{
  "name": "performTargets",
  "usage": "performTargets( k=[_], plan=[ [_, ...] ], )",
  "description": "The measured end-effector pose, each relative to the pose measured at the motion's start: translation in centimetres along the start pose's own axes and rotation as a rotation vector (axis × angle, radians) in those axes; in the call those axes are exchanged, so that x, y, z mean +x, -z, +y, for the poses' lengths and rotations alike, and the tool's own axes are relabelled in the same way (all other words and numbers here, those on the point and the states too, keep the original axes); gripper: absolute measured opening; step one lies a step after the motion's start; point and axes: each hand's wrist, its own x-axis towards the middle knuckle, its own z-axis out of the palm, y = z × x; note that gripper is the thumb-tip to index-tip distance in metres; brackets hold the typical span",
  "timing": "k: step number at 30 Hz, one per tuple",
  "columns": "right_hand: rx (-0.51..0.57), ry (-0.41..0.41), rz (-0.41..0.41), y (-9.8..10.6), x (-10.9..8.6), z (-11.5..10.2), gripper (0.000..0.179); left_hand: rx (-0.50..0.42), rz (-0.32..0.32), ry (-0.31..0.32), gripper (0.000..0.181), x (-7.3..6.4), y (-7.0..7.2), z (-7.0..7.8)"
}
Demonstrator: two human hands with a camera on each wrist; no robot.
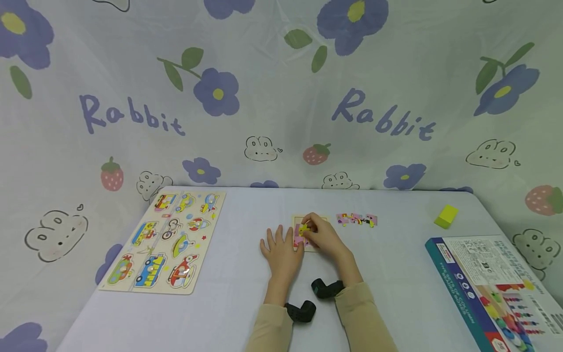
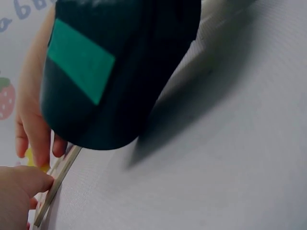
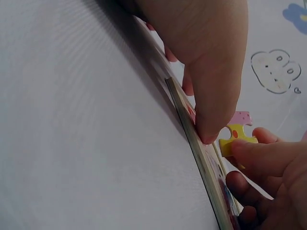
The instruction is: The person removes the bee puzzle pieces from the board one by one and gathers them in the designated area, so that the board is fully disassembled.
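A small wooden-framed jigsaw board (image 1: pixel 298 217) lies on the table, with pink pieces in its left part. My left hand (image 1: pixel 280 254) rests at the board's left lower side with its fingers spread; its thumb presses by the near edge (image 3: pixel 206 172). Over the board, my right hand (image 1: pixel 327 239) pinches a yellow jigsaw piece (image 3: pixel 238 136) with a red spot between thumb and fingers. That piece is tilted close above the board and overlaps a pink piece (image 3: pixel 243 117) in the right wrist view. The right hand hides much of the board's right half.
Several joined pink and yellow pieces (image 1: pixel 357 220) lie right of the board. A vehicle peg puzzle (image 1: pixel 198 249) occupies the table's left side. At the right are a yellow block (image 1: pixel 446 216) and a large box (image 1: pixel 488 288). A black wrist camera (image 1: pixel 301 311) is on the left wrist.
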Motion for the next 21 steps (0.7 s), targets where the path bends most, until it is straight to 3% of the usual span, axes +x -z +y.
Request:
performTargets(
  k=[7,13,21],
  plan=[
    [0.048,-0.026,0.122,0.4,0.0,0.1,0.022,0.002,-0.002,-0.003,0.048,0.0,0.0,0.0],
    [0.184,-0.06,0.242,1.0,0.0,0.2,0.023,0.001,-0.017,0.012,0.048,0.1,0.0,0.1],
    [0.325,-0.181,0.357,1.8,0.0,0.8,0.03,-0.004,-0.02,0.018,0.049,0.0,0.0,0.2]
  ],
)
